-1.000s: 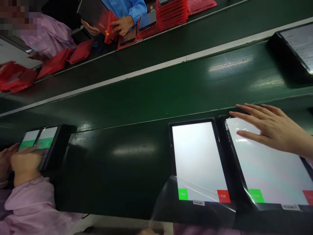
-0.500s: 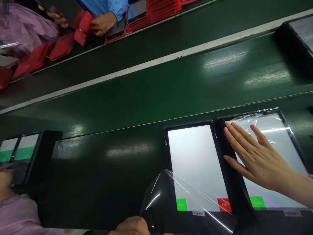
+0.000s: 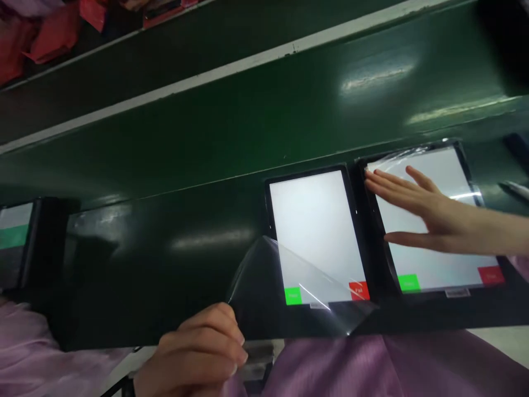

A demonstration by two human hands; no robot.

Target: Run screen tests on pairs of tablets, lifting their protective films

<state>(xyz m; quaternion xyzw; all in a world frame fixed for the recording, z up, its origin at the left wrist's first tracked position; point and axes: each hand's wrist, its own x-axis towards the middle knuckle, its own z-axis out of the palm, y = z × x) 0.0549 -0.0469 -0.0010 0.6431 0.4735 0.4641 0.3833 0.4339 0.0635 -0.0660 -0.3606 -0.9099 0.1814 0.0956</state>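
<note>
Two lit tablets lie side by side on the dark green bench. The left tablet shows a white screen with a green and a red button at its near edge. My left hand is closed in a pinch on a clear protective film that curls over the tablet's near end. The right tablet is covered in shiny film. My right hand lies flat on its screen with fingers stretched out towards the left edge.
A green conveyor belt runs behind the tablets, with a white strip along its far side. Another person's pink sleeve and a lit tablet are at the far left. Red pouches lie at the top left.
My left hand has risen into view with the film pinched in it. My right hand has shifted across the right tablet's screen. The view has tilted down, so the workers opposite are out of sight.
</note>
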